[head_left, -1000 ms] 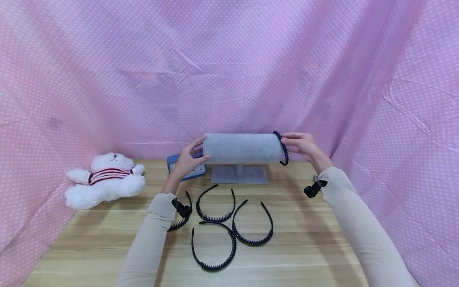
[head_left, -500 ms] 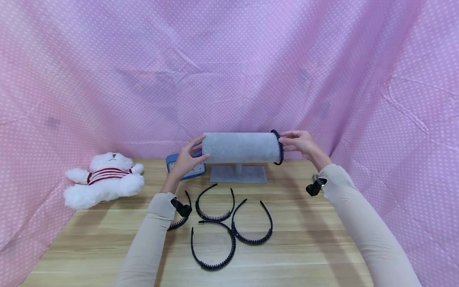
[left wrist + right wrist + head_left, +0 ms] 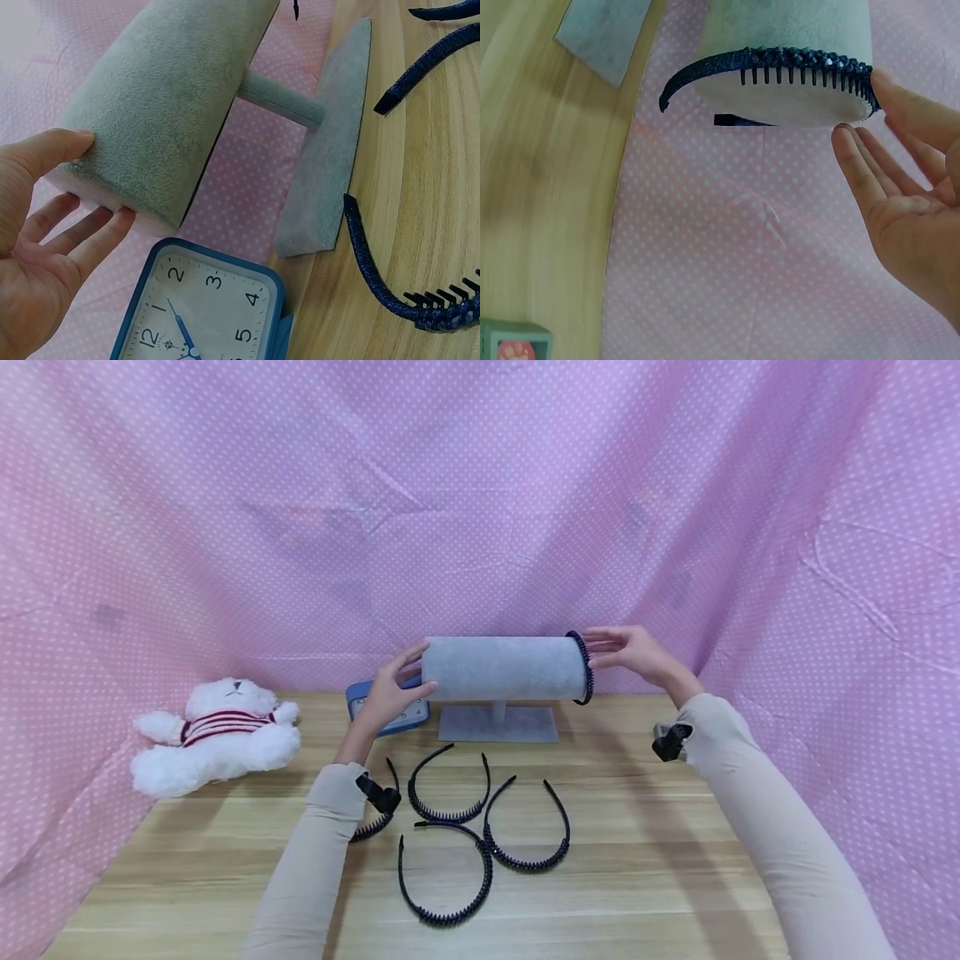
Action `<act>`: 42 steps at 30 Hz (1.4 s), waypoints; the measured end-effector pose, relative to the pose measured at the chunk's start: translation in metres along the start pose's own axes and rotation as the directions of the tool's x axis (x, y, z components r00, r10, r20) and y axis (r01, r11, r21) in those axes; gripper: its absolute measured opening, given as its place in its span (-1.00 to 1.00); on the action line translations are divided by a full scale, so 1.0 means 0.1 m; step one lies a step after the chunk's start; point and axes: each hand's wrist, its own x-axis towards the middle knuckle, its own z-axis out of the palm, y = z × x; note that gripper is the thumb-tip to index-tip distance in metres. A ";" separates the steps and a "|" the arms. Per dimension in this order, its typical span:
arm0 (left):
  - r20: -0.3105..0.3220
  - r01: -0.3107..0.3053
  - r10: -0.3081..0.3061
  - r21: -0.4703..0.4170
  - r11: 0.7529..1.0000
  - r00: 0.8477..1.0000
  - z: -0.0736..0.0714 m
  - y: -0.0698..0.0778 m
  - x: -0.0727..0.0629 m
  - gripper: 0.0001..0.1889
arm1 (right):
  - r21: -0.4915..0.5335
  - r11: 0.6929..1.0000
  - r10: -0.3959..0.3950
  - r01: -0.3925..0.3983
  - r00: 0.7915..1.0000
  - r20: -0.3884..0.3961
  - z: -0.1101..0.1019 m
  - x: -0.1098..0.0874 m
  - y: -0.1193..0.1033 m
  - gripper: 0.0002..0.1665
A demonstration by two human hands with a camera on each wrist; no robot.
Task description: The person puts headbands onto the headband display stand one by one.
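Observation:
A grey plush headband display stand, a horizontal roll on a post and flat base, stands at the back. My left hand grips the roll's left end; in the left wrist view its thumb lies on the plush and the fingertips touch the end face. A dark toothed headband sits around the right end, teeth overhanging the end face in the right wrist view. My right hand, fingers extended, is at that end, thumb against or very near the headband. Whether its other fingertips touch is unclear.
Several dark headbands, such as one and another, lie on the wooden table. A blue-framed clock stands behind my left hand. A white teddy bear sits left. Pink dotted cloth hangs behind.
The headband, tilted at the roll's right end a second ago, has shifted left and now sits more upright around it. My right hand has opened and eased slightly right. The left hand stays put.

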 end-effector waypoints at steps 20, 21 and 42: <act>-0.004 0.023 -0.023 -0.025 0.999 1.000 0.00 -0.01 0.00 -0.22 | -0.244 0.967 -0.077 0.072 0.997 -0.014 0.19 0.12 -0.11 -0.26; -0.004 0.023 -0.023 -0.022 1.000 1.000 0.00 -0.02 0.00 -0.23 | -0.240 0.967 -0.089 0.086 0.996 -0.003 0.21 0.13 -0.12 -0.27; -0.005 0.012 -0.012 -0.017 1.000 1.000 0.01 -0.01 0.01 -0.24 | -0.381 0.913 -0.134 0.142 0.990 0.047 0.37 0.24 -0.26 -0.26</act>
